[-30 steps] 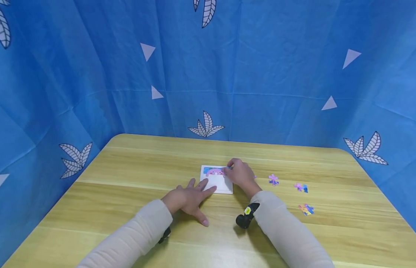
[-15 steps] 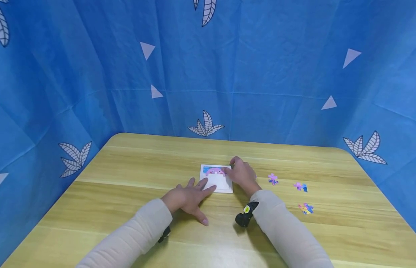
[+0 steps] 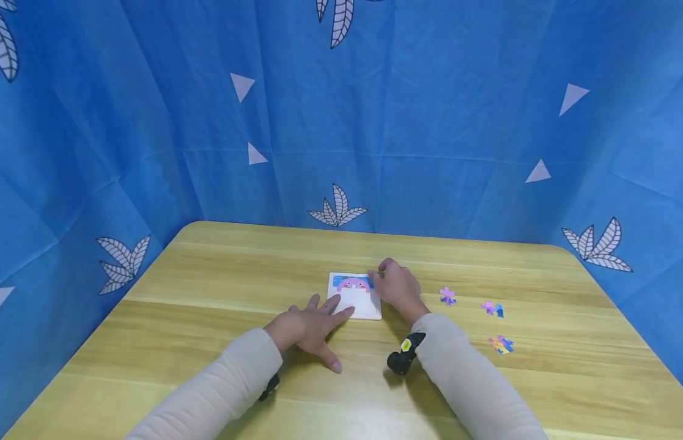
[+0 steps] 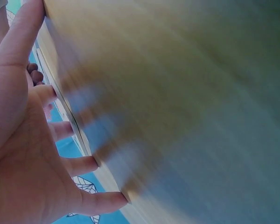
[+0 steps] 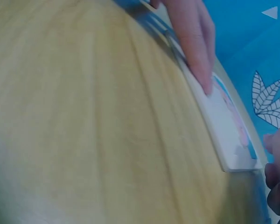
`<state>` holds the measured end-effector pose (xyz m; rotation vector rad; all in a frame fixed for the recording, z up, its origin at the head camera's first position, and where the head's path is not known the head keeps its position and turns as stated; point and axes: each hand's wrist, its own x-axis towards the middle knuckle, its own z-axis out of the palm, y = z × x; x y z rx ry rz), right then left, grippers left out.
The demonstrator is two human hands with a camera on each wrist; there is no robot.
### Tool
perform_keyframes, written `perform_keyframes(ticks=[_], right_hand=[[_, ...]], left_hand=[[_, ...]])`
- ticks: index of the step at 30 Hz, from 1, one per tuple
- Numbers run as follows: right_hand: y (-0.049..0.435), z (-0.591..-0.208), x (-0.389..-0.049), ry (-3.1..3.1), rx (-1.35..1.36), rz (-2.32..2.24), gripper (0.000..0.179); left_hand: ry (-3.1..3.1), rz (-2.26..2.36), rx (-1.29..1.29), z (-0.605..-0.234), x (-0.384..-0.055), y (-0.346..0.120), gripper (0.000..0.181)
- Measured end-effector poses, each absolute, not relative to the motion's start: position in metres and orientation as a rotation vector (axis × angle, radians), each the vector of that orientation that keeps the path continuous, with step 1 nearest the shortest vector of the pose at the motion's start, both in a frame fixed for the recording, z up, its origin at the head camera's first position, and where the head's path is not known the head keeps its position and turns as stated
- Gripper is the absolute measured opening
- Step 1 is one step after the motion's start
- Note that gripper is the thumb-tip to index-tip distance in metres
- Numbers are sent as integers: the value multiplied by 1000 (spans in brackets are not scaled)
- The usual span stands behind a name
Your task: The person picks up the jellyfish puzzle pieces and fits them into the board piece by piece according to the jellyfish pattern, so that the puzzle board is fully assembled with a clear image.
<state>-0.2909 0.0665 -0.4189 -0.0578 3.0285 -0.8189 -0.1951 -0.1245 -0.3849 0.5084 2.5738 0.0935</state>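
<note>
A white puzzle frame [image 3: 364, 310] lies flat in mid-table, also seen edge-on in the right wrist view. Along its far side runs an assembled strip of puzzle [image 3: 354, 283] with a pink face on blue; the nearer part is bare white. My left hand [image 3: 312, 327] is spread, two fingertips resting on the frame's near left side and the thumb on the table. At the frame's far right corner is my right hand [image 3: 397, 287], thumb and fingers bent about the corner. Whether it pinches the frame or a piece is hidden.
Loose puzzle pieces lie to the right: a pink and purple piece [image 3: 447, 297], a joined pink and blue cluster [image 3: 492, 309] and a yellow, pink and blue cluster [image 3: 502, 344]. The wooden table [image 3: 236, 263] ends at a blue curtain [image 3: 457, 122].
My right thumb has drawn back from the strip's right end to the frame's corner, uncovering more of the picture. My left hand has stayed where it was.
</note>
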Motion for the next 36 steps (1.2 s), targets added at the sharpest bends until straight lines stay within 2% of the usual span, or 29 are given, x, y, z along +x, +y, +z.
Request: perform_keyframes(ticks=[17, 25, 36], right_hand=[[109, -402, -293, 3014, -127, -873, 42], [130, -406, -291, 2983, -203, -851, 41], [142, -406, -278, 3012, -200, -721, 52]], left_hand=[[2581, 124, 512, -386, -194, -126, 111], [2582, 136, 515, -385, -193, -125, 112], [2577, 123, 518, -384, -193, -125, 112]])
